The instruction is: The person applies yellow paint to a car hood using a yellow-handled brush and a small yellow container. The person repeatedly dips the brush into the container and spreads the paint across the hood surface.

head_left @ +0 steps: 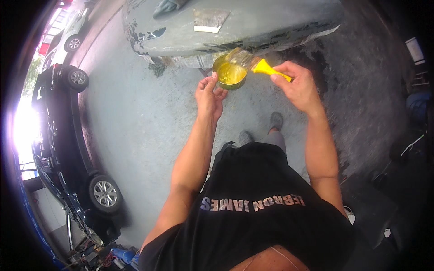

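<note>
My left hand (pixel 209 96) holds up a small round tin (pixel 237 85) by its side, thumb near the rim. Yellow residue coats the tin's inside, and its mouth faces me. In my right hand (pixel 298 84) is a paintbrush with a yellow handle (pixel 266 68), gripped near the handle's end. Its bristles (pixel 240 58) reach over the tin's far right rim and look smeared by motion. Whether they touch the tin's inside, I cannot tell. Just beyond both hands lies a large grey, scuffed rounded panel (pixel 253 29).
On the panel rest a greyish-white square pad (pixel 211 21) and a grey cloth or glove (pixel 167 6). Paper (pixel 192 62) hangs below its near edge. A black car (pixel 63 131) stands to the left. Dark wet patches mark the concrete floor (pixel 135 135) on the right.
</note>
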Demonstrator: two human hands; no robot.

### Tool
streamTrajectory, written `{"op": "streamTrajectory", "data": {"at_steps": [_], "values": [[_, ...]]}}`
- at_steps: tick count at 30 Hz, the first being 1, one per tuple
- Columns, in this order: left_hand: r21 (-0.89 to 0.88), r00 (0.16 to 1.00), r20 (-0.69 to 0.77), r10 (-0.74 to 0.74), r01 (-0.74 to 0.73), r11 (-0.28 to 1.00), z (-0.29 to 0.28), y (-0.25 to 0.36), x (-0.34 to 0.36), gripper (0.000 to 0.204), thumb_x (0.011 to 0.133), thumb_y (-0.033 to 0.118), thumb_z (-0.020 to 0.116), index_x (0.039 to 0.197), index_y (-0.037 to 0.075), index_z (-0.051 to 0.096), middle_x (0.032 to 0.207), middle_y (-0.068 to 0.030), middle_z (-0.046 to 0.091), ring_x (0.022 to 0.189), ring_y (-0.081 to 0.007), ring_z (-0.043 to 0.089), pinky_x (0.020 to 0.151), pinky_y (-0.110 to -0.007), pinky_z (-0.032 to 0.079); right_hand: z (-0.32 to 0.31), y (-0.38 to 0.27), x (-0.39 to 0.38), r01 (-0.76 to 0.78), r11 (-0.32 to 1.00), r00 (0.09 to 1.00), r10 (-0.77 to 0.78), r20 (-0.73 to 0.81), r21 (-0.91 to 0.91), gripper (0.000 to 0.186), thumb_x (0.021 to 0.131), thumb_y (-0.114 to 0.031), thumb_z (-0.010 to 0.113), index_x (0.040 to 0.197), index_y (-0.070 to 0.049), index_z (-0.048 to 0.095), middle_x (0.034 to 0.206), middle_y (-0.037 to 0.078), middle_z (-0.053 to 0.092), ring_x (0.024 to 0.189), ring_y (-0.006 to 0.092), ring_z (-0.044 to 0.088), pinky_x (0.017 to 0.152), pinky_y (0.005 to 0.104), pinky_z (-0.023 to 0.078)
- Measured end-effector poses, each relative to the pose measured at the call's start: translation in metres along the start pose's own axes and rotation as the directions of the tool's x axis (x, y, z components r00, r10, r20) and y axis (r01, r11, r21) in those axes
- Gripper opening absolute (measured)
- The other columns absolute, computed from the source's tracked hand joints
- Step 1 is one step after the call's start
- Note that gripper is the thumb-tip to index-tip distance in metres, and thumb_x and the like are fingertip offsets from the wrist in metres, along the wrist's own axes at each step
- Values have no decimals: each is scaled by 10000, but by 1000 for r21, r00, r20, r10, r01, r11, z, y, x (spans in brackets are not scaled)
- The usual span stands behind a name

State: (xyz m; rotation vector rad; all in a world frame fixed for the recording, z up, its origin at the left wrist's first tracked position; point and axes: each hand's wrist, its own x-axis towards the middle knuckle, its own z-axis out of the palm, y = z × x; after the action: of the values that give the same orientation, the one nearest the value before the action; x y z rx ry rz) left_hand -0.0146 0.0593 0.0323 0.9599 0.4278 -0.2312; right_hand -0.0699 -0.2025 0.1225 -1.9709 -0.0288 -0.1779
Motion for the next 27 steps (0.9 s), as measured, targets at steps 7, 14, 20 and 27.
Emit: {"op": "streamTrajectory", "data": {"at_steps": [7,14,20,27], "values": [[-113,999,-50,1,-6,994,-3,-11,12,453,925,308,824,1177,143,485,1222,-55,598,979,-284,633,865,-437,486,-12,76,19,-55,979,957,107,-268,194,213,968,-130,744,1102,28,693,906,45,747,804,69,654,728,237,515],[-108,993,-116,24,-36,993,-25,1,-9,456,916,326,834,1176,158,498,1221,-33,607,983,-268,625,858,-419,486,56,142,25,-30,995,854,73,-514,91,250,956,-185,760,1103,2,681,911,90,740,817,158,678,747,335,539],[-93,982,-181,53,-71,993,-53,11,-21,410,929,326,819,1166,168,524,1153,-27,651,975,-255,649,843,-394,517,105,157,-10,-101,985,900,31,-436,-137,208,952,-168,732,1050,-7,645,924,216,723,845,392,721,737,439,546],[-94,978,-186,99,-118,989,-71,18,-25,418,937,332,810,1169,154,512,1157,-42,655,999,-267,661,852,-386,542,85,152,9,-70,995,796,15,-606,-68,202,965,-174,720,1037,-12,625,875,201,719,797,416,711,695,467,534]]}}
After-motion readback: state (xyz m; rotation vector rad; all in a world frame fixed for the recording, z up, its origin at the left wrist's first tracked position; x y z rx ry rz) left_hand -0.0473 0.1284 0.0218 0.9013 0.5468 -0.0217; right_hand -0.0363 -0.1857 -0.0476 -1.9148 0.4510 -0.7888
